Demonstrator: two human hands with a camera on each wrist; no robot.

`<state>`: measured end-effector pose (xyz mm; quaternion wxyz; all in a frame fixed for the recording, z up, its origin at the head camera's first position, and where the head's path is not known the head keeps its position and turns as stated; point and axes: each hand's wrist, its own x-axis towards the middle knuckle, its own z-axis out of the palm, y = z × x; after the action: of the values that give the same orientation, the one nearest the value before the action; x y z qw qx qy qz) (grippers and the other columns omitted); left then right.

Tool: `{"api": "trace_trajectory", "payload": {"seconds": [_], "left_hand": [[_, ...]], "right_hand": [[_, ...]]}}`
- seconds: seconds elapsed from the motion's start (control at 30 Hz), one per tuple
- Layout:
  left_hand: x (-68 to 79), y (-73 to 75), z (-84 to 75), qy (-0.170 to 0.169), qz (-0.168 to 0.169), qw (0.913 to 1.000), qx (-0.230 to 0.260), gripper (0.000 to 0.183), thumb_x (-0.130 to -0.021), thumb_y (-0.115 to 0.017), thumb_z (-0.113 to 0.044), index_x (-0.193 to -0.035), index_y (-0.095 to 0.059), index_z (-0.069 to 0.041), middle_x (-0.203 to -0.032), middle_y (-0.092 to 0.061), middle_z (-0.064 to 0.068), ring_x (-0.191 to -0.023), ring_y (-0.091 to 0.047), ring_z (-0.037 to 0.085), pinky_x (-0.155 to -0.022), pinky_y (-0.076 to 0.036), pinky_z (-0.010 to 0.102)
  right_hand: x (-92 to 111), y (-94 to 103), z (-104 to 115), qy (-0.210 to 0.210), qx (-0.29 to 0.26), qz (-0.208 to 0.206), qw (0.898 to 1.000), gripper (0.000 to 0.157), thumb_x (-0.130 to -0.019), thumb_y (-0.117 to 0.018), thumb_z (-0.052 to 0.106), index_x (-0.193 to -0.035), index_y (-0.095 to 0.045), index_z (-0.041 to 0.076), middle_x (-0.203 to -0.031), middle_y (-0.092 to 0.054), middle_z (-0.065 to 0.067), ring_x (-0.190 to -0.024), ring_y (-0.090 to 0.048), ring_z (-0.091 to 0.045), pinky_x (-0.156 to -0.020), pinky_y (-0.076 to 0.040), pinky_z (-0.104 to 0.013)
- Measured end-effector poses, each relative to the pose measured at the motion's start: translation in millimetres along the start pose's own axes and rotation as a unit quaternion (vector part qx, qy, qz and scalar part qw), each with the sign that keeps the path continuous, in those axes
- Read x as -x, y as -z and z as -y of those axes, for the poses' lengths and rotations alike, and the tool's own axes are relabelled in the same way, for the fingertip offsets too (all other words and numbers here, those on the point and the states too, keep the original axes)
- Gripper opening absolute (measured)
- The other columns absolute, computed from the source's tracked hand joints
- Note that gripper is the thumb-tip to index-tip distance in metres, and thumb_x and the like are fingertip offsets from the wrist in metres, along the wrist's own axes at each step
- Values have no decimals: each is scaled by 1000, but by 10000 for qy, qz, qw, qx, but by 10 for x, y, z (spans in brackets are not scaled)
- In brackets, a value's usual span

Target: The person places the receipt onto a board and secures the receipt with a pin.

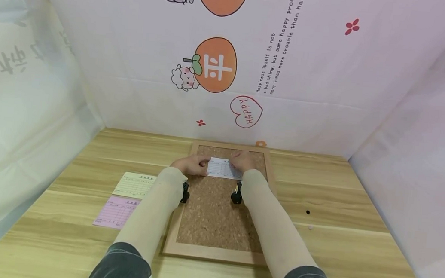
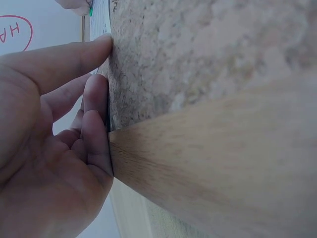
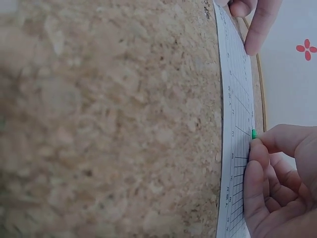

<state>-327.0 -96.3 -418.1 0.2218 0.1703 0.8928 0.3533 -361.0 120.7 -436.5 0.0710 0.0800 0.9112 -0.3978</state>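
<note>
A white printed slip [image 1: 219,169] lies on the upper part of a wood-framed cork board [image 1: 217,216]. My left hand [image 1: 192,165] is at the slip's left end, its thumb and index finger stretched out to the paper and its other fingers bent in the left wrist view. In the right wrist view, a left fingertip touches the slip near its far edge. My right hand [image 3: 282,173] pinches a small green push pin [image 3: 254,134] between thumb and index finger, right at the slip's upper edge. The pin's point is hidden.
Left of the board lie a yellow slip [image 1: 132,184] and a pink slip [image 1: 116,211], partly covered by the left forearm. A small black dot-like piece [image 1: 308,212] and a tiny pale piece [image 1: 310,227] are on the table at right. A printed white curtain [image 1: 305,119] hangs behind.
</note>
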Motion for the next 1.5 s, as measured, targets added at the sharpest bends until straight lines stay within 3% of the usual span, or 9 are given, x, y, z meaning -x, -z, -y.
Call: {"api": "trace_trajectory", "payload": {"seconds": [0.17,0.4,0.6,0.73,0.93,1.2,1.5], "left_hand": [[-3,3,6,0,-34,10000,-14,66,-98,-62,-8,-155,-31,-1,-126,-46,16,-107,-42,26,-86,-38,34],[-30,-14,57,-19,-24,10000,24,66,-97,-64,-8,-155,-33,-2,-125,-48,16,-104,-44,26,-84,-39,33],[-97,-7,109,54,-57,10000,45,68,-96,-66,-11,-156,-34,-6,-136,-48,18,-111,-45,27,-93,-41,37],[-120,0,106,69,-16,10000,27,68,-97,-64,-11,-157,-32,-6,-134,-48,17,-108,-45,26,-88,-39,34],[10,12,-23,-73,-33,10000,-27,65,-98,-61,-7,-155,-31,-1,-133,-48,20,-103,-45,25,-85,-40,32],[-4,21,8,-150,-30,9998,-89,65,-98,-61,-6,-155,-31,1,-128,-48,20,-103,-44,26,-84,-38,33],[6,13,0,-113,3,9999,97,66,-97,-62,-4,-155,-32,0,-116,-46,14,-93,-43,22,-75,-36,30]], "right_hand": [[-12,0,-26,154,-22,23,9999,31,-92,-61,14,-61,-61,11,-60,-56,1,-68,-52,-20,-66,-41,-35],[1,9,-82,386,-119,144,9991,22,-96,-63,20,-80,-73,7,-75,-65,-2,-80,-56,-21,-81,-45,-40],[43,36,-88,559,-186,227,9980,21,-97,-64,24,-92,-74,6,-85,-66,-4,-83,-56,-20,-78,-45,-37],[73,75,-63,600,-164,314,9976,19,-97,-63,23,-96,-74,7,-86,-66,-4,-85,-57,-20,-78,-44,-36],[144,133,-39,765,-218,526,9954,17,-98,-62,20,-96,-71,6,-88,-64,-5,-85,-55,-21,-79,-44,-37],[209,175,-32,1085,-36,596,9923,23,-98,-61,21,-114,-69,6,-103,-66,-8,-83,-61,-18,-73,-50,-33],[316,291,-58,1294,33,633,9896,26,-97,-61,22,-116,-70,7,-113,-64,-9,-94,-60,-23,-78,-50,-37]]}}
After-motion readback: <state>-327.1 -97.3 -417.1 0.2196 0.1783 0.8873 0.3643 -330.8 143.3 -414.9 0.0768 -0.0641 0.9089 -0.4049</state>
